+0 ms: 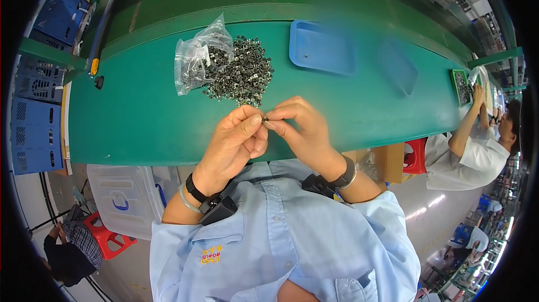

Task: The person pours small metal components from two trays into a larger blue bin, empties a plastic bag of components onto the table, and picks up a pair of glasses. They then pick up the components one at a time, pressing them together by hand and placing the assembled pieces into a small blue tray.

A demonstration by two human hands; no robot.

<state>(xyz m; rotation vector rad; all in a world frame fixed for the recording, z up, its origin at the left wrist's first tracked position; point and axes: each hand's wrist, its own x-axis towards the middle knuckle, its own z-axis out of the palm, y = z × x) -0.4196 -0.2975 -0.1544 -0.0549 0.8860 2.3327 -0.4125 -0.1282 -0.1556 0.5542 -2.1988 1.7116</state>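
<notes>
The person's left hand [231, 135] and right hand [307, 129] meet, fingertips of both pinching one tiny dark metallic part [265, 119] over the green tabletop [140, 122], toward its near edge. Just beyond, I see a heap of small black-and-silver metal parts [245, 74], a crumpled clear plastic bag [188, 72] overlapping its left side. Farther right, by the far edge, lies a shallow blue rectangular plastic tray [328, 58]; a green rectangular tray [454, 84] sits at the right end

The crinkled clear bag [190, 72] is glossy plastic film. The heaped small black-and-silver parts [248, 72] look partly shiny metal. The rectangular blue tray [328, 52] is smooth plastic.
</notes>
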